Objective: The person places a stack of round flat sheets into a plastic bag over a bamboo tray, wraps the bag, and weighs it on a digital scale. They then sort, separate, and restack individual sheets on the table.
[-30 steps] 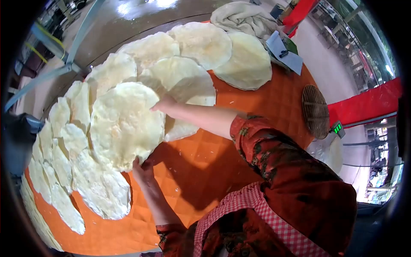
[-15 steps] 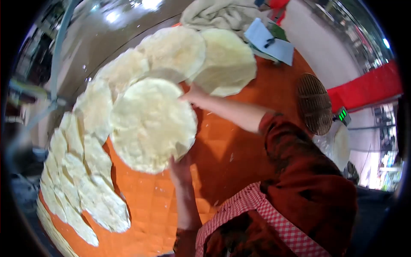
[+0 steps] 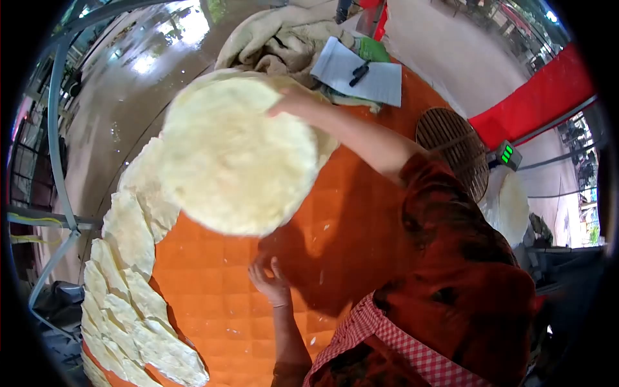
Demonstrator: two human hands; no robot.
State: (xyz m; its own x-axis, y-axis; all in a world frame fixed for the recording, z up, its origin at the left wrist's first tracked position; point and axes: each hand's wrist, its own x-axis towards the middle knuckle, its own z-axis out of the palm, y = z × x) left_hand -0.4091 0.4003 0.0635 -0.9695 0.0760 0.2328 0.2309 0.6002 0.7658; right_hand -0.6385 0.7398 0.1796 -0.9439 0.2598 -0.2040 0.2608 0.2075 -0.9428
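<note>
A large round flatbread (image 3: 235, 155) hangs raised over the far part of the orange cloth (image 3: 206, 271), its face blurred a little. My right hand (image 3: 293, 105) grips its upper right edge between thumb and fingers. Below the bread, apart from it, my left hand (image 3: 269, 278) is held over the cloth with fingers apart and nothing in it. Overlapping flatbreads (image 3: 132, 238) run along the left edge of the cloth, and others lie partly hidden behind the raised one.
Beyond the breads lies a crumpled beige blanket (image 3: 284, 45). An open notebook (image 3: 380, 80) with a black pen is beside it. At the right are a round slatted rack (image 3: 451, 145), a green-lit display (image 3: 508, 155) and another flatbread (image 3: 512, 206). A metal frame (image 3: 55, 122) stands left.
The large flatbread has gone up and away from me with my right hand. My left hand has let go of its near edge and opened. The view has shifted, bringing the notebook closer to centre.
</note>
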